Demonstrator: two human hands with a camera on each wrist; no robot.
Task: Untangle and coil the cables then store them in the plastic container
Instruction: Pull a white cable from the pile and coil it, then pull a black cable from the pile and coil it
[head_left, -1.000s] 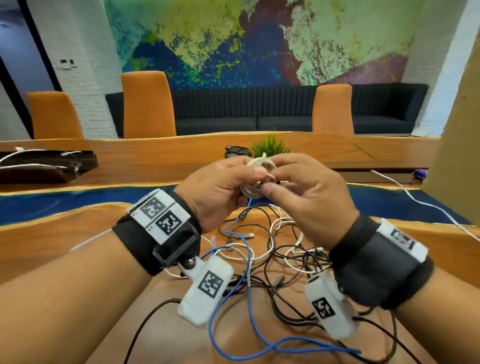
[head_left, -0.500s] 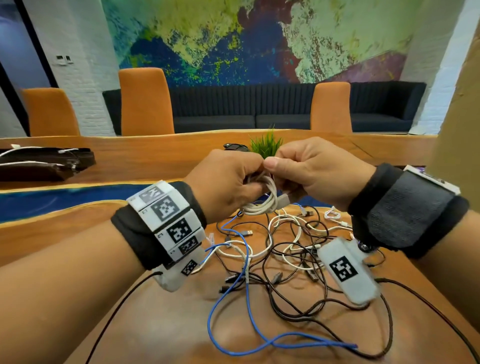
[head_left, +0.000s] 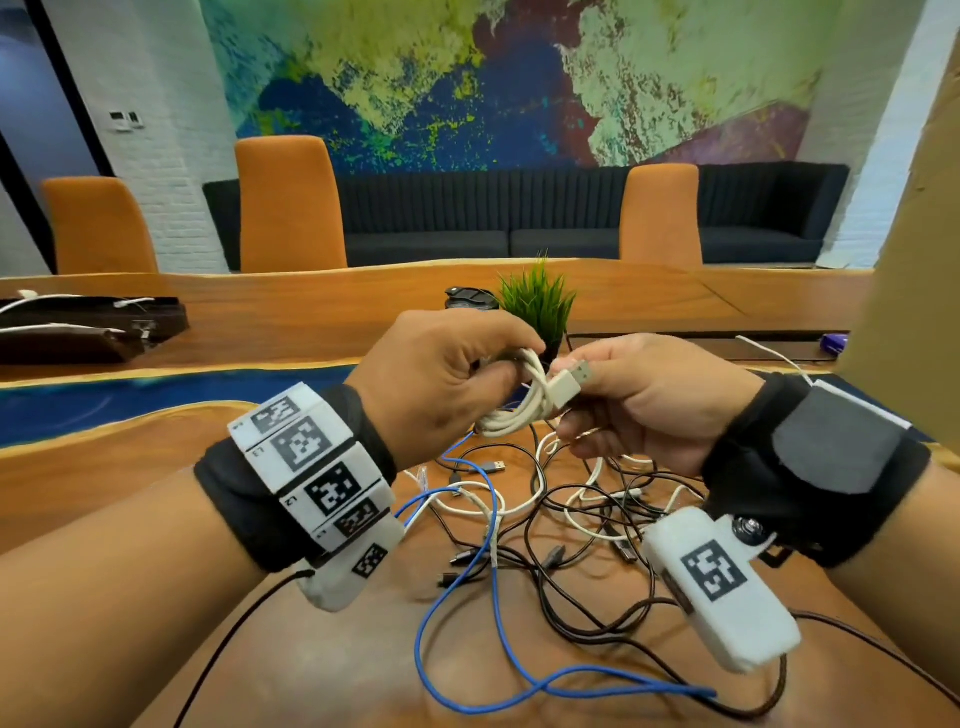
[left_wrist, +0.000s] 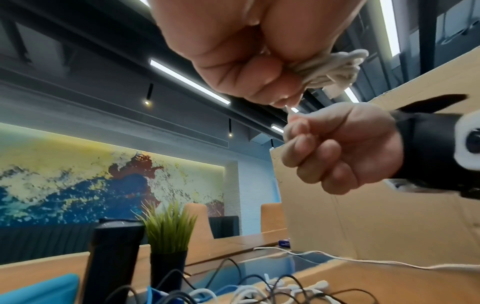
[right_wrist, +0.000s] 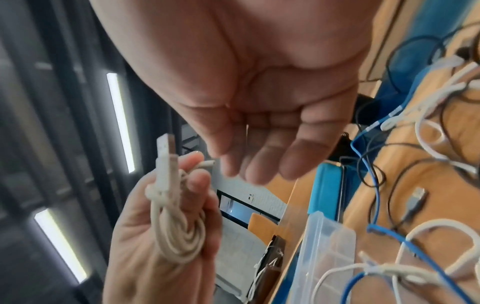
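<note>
R hand (head_left: 660, 400) let go, fingers slack; L hand (head_left: 441, 384) grip pinches 1 coiled cable (head_left: 524, 410).

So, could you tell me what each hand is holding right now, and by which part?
The left hand grips the coiled white cable around its bundled loops. The right hand appears to hold nothing, its fingers relaxed beside the USB plug.

No legible words, brand names or numbers; the white panels of the left wristband (head_left: 311, 467) carry black-and-white square fiducial markers, with tiny characters beside them too small to read; the white camera housing (head_left: 719, 582) at the right wrist bears one such marker; the USB plug (right_wrist: 166, 152) shows a faint embossed symbol, blurred.
</note>
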